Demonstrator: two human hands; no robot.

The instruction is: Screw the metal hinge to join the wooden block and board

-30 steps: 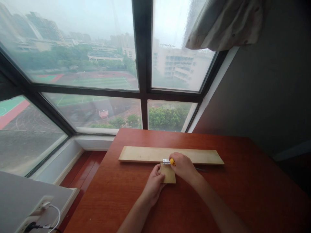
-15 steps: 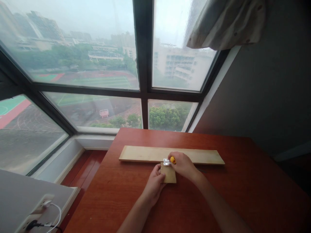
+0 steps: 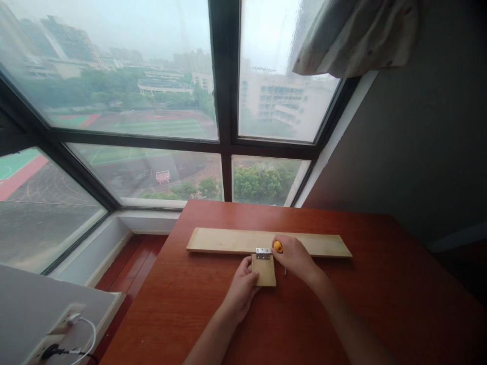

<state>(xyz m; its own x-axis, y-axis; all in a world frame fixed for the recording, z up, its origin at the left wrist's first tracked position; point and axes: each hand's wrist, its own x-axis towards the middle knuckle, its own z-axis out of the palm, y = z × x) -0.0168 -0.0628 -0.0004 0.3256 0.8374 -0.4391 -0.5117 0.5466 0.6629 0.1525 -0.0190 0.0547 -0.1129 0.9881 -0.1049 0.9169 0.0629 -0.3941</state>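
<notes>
My left hand [image 3: 245, 280] grips the left edge of a small wooden board [image 3: 267, 276], thumb on top. A silvery metal hinge [image 3: 263, 253] spans the gap between this piece and a long pale plank [image 3: 228, 241], which lies crosswise behind it. Just right of the hinge, my right hand [image 3: 293, 255] is closed around a screwdriver [image 3: 278, 247] with a yellow handle. Its thin metal shaft shows below the fist, apart from the hinge. The palm hides most of the handle.
The reddish-brown wooden table [image 3: 182, 314] carries both boards. Beyond its far edge stand large windows with dark frames [image 3: 225, 121]. A curtain [image 3: 357, 40] hangs at upper right. At lower left, plugs and a white cable [image 3: 93, 337] sit at a wall socket.
My right hand has moved a little to the right with the screwdriver, away from the hinge, so the whole hinge and the screwdriver's shaft now show. My left hand stays on the small board.
</notes>
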